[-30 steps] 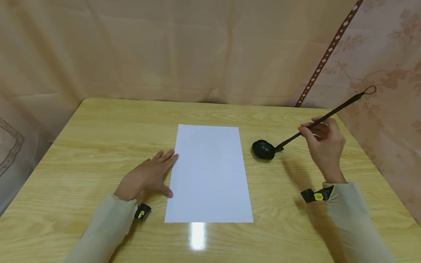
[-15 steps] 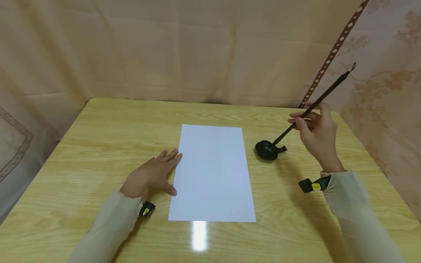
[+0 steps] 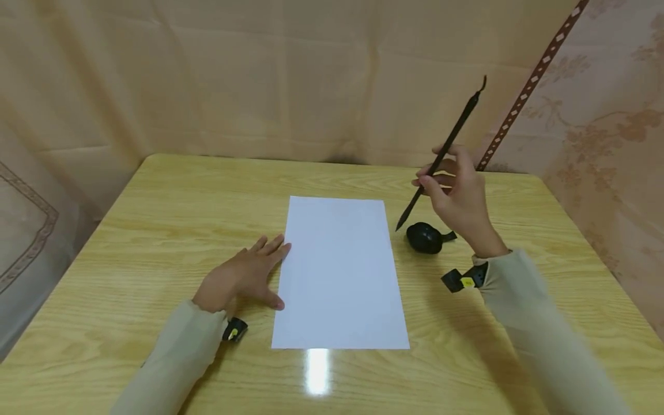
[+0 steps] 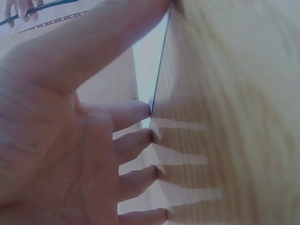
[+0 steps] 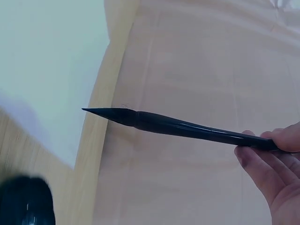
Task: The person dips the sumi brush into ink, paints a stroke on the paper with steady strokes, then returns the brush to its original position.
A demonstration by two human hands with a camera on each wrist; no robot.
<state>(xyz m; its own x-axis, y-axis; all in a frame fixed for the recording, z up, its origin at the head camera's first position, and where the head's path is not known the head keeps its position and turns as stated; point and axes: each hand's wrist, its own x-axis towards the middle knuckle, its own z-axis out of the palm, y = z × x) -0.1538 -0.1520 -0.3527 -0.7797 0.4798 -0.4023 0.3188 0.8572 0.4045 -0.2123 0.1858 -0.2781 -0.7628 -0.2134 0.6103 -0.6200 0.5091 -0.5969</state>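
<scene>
A dark writing brush (image 3: 443, 151) slants in my right hand (image 3: 459, 193), pinched between thumb and fingers with its loop end up. Its pointed black tip (image 5: 110, 115) hangs over the table, just off the right edge of a white sheet of paper (image 3: 339, 276). Close behind the tip is a small round black ink dish (image 3: 424, 238) with a short stem. My left hand (image 3: 241, 276) lies with fingers spread, its thumb and fingertips at the paper's left edge. In the left wrist view the fingertips (image 4: 143, 110) touch down along that edge.
The wood-grain table (image 3: 171, 213) carries all of this and ends at a beige curtain (image 3: 233, 86) behind. A patterned cloth (image 3: 612, 115) hangs on the right. Glare shines below the paper. Each wrist wears a small black camera (image 3: 463, 279).
My right hand has lifted the brush out of the black dish and moved left toward the paper, tilting the handle more upright. The left hand has stayed at the paper's edge.
</scene>
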